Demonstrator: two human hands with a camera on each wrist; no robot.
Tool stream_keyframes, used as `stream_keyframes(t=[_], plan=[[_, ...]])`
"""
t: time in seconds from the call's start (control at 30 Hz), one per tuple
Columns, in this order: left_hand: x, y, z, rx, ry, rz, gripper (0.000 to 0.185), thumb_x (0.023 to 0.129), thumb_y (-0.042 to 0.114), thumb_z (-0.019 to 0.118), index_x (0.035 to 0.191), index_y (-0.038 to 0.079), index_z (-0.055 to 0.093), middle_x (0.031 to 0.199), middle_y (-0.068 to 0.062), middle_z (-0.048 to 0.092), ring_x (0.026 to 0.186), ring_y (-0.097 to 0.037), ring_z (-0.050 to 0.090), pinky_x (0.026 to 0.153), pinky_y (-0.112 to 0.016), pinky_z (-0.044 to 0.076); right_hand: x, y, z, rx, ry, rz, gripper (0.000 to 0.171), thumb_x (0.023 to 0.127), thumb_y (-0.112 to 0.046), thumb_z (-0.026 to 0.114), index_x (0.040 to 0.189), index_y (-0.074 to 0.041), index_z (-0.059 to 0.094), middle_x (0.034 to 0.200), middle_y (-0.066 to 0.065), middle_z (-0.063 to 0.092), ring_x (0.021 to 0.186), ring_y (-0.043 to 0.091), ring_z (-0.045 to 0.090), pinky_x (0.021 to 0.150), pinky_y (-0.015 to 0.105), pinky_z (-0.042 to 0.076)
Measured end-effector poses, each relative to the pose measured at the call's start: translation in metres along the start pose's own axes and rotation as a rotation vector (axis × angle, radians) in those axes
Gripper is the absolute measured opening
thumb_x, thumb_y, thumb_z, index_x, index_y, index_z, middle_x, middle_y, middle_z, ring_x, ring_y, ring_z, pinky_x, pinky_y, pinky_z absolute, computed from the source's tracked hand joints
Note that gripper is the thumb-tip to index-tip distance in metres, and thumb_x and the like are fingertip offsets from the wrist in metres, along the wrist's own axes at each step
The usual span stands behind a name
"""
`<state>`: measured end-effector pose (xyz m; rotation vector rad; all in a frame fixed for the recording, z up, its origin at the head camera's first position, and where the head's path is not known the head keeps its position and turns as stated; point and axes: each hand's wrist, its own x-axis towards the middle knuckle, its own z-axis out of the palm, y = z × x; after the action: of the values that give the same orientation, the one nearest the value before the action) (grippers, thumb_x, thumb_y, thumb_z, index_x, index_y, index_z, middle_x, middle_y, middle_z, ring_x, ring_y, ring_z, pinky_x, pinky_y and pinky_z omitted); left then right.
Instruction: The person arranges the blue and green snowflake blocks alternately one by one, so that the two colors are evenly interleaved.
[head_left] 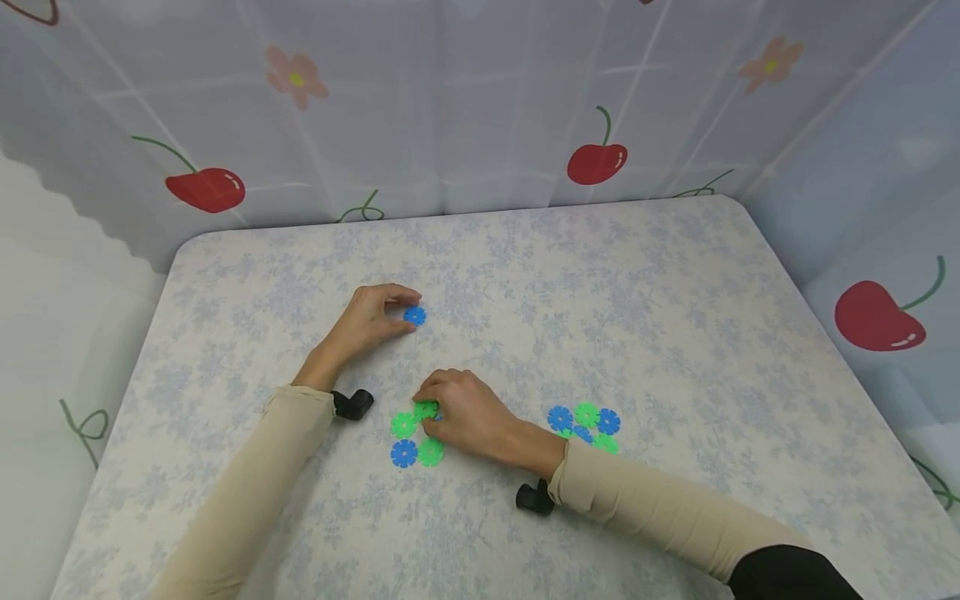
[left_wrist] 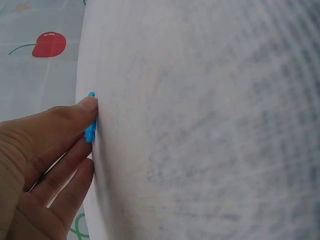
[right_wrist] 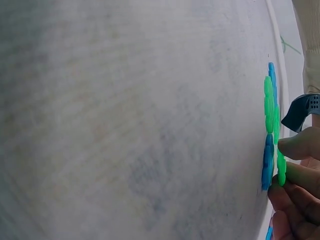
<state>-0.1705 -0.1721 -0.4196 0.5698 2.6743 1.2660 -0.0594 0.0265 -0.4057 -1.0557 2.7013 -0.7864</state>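
Observation:
My left hand [head_left: 375,312] is over the left middle of the table, thumb and fingertips at opposite edges of a blue flower-shaped plastic disc [head_left: 415,316]. In the left wrist view that blue disc shows edge-on at the tabletop, between thumb and fingers. Nearer to me, my right hand [head_left: 472,414] pinches a green notched disc [head_left: 426,410] at the top of a small cluster. Beside it lie another green disc [head_left: 402,425], a blue disc [head_left: 403,453] and a lower green disc [head_left: 431,452]. One more blue disc is mostly hidden by the right fingers.
A second group of blue discs [head_left: 560,418] and green discs [head_left: 587,415] lies right of the right wrist, partly behind the forearm. Black wrist cameras [head_left: 354,405] sit under both cuffs. A cherry-print curtain [head_left: 442,108] hangs behind the flower-patterned table [head_left: 637,292].

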Motion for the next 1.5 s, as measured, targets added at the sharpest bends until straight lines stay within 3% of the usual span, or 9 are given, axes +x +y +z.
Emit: stream_keyframes(t=[0.27, 0.6, 1.1, 1.5], plan=[[0.000, 0.002, -0.001, 0.026, 0.008, -0.035, 0.039, 0.073, 0.010, 0.074, 0.111, 0.009, 0.063, 0.109, -0.003, 0.064, 0.104, -0.018, 0.058, 0.090, -0.034, 0.045, 0.000, 0.004, -0.005, 0.036, -0.005, 0.055, 0.027, 0.078, -0.019, 0.068, 0.104, -0.012, 0.069, 0.104, -0.003, 0.063, 0.100, 0.010, 0.057, 0.086, 0.025, 0.047], [0.002, 0.003, -0.001, 0.041, -0.016, -0.019, 0.038, 0.073, 0.008, 0.074, 0.110, 0.007, 0.064, 0.108, -0.006, 0.065, 0.105, -0.021, 0.058, 0.092, -0.036, 0.044, 0.006, 0.012, -0.015, 0.038, 0.013, 0.099, 0.030, 0.080, -0.020, 0.067, 0.107, -0.008, 0.067, 0.106, -0.001, 0.062, 0.101, 0.013, 0.057, 0.087, 0.027, 0.046], [0.005, 0.003, -0.002, 0.036, -0.023, -0.051, 0.039, 0.072, 0.006, 0.075, 0.109, 0.008, 0.064, 0.107, -0.006, 0.066, 0.105, -0.022, 0.058, 0.091, -0.035, 0.045, 0.049, 0.040, -0.034, -0.022, 0.095, 0.147, 0.029, 0.080, -0.015, 0.065, 0.107, -0.005, 0.067, 0.107, 0.004, 0.062, 0.095, 0.015, 0.060, 0.081, 0.026, 0.049], [0.005, 0.003, 0.000, 0.027, -0.017, -0.047, 0.039, 0.071, 0.004, 0.075, 0.108, 0.007, 0.065, 0.105, -0.006, 0.066, 0.103, -0.021, 0.059, 0.091, -0.035, 0.045, 0.069, 0.048, -0.036, -0.069, 0.056, 0.221, 0.030, 0.081, -0.014, 0.062, 0.110, -0.005, 0.065, 0.112, 0.006, 0.060, 0.102, 0.018, 0.058, 0.085, 0.028, 0.048]])
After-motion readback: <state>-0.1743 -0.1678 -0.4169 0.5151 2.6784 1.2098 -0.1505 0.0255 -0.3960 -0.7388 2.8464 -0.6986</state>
